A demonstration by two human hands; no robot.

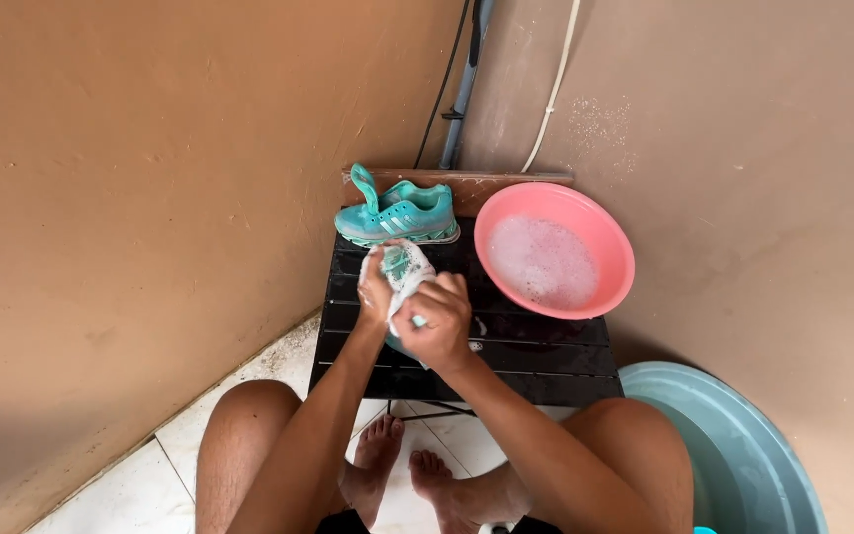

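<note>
Shoe (405, 272) number two is soapy and only half washed, held tight in the left hand (376, 289) and rubbed by the right hand (434, 321) gripping a small brush, while its twin (397, 214) waits on the tabletop (546, 351).

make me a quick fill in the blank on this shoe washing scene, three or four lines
1. Both hands, the left hand and the right hand, hold a soapy teal ____.
2. The second shoe stands on the slatted ____ near the wall.
3. The pink basin holds ____ water.
4. The large bluish tub sits by the person's ____ knee.

Missing words: shoe; table; foamy; right
</note>
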